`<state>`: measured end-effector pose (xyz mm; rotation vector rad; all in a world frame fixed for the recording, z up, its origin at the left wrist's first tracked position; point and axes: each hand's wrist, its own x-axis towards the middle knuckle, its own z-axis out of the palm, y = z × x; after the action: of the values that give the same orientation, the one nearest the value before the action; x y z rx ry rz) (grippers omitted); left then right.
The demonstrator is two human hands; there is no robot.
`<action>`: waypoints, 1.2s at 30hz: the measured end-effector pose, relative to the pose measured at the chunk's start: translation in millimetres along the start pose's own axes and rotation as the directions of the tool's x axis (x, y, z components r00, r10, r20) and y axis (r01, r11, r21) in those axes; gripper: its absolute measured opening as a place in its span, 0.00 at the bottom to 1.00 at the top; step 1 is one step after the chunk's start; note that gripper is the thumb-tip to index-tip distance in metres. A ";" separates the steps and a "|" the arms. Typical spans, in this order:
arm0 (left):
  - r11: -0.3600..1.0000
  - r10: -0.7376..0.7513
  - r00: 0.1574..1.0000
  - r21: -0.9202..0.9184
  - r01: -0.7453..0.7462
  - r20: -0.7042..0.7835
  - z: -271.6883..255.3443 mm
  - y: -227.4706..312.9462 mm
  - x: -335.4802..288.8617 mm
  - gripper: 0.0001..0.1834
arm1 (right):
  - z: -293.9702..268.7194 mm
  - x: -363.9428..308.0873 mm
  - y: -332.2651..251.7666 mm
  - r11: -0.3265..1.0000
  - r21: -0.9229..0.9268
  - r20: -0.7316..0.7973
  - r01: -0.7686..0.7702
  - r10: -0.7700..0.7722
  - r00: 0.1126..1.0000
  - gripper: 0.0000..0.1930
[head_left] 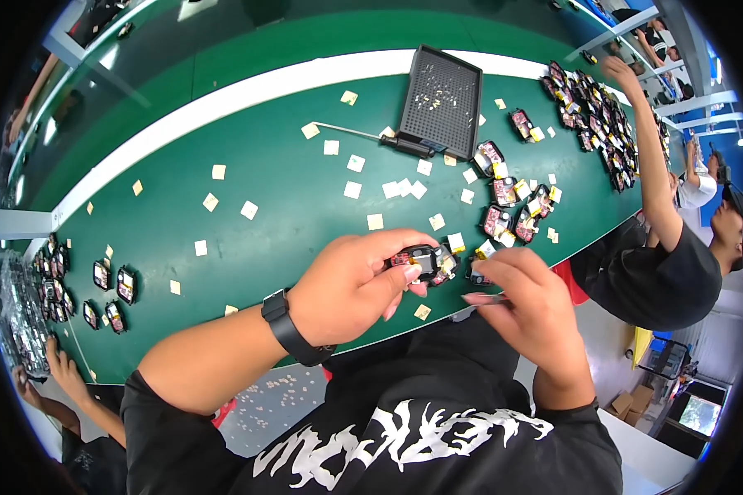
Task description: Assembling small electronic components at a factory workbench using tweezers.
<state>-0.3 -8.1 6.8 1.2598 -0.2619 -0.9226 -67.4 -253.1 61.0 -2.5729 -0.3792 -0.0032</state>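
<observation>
Near the front edge of the green table, my left hand (351,285) grips a small open black device housing (423,261) with a red circuit board and silvery parts inside. Just right of it, my right hand (527,307) is closed on a thin metal tool (485,299) that looks like tweezers, its tip pointing left. Another open housing (446,268) lies directly behind the held one, with a yellow-and-white piece (456,242) beside it. A further housing (477,272) sits partly hidden behind my right fingers.
A black perforated tray (442,95) holds tiny bits, with a screwdriver (355,132) against its near edge. Small pale squares (352,190) are scattered over the table (289,165). Several housings (504,191) stand at the right, before a large pile (603,124) where another person's arm (656,165) reaches.
</observation>
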 end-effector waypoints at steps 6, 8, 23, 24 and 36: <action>0.998 0.044 0.990 0.049 -0.038 -0.133 6.7 4.3 6.0 0.18 | 0.6 20.9 4.3 0.935 -0.159 0.227 0.317 -0.278 0.934 0.22; 0.983 0.174 0.945 0.106 -0.150 -0.276 2.8 -2.4 3.4 0.14 | -2.7 28.5 3.3 0.911 -0.131 0.202 0.392 -0.362 0.910 0.22; 0.514 0.695 0.082 0.573 0.638 -0.714 -58.5 -39.6 -171.5 0.10 | -0.6 42.6 8.4 0.855 -0.047 0.349 0.517 -0.471 0.810 0.26; 0.486 0.703 0.036 0.517 0.704 -0.710 -60.6 -41.5 -179.3 0.12 | -1.1 42.2 7.9 0.839 -0.042 0.350 0.543 -0.496 0.794 0.26; 0.942 0.334 0.795 0.159 -0.294 -0.507 74.7 -3.6 -75.2 0.25 | -7.1 15.6 -12.0 0.792 0.188 -0.080 0.580 -0.576 0.813 0.23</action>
<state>-96.6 -6.4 51.2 1.4345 -0.0604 -0.2550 -55.1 -242.7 74.4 -2.1540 -1.0918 -0.2002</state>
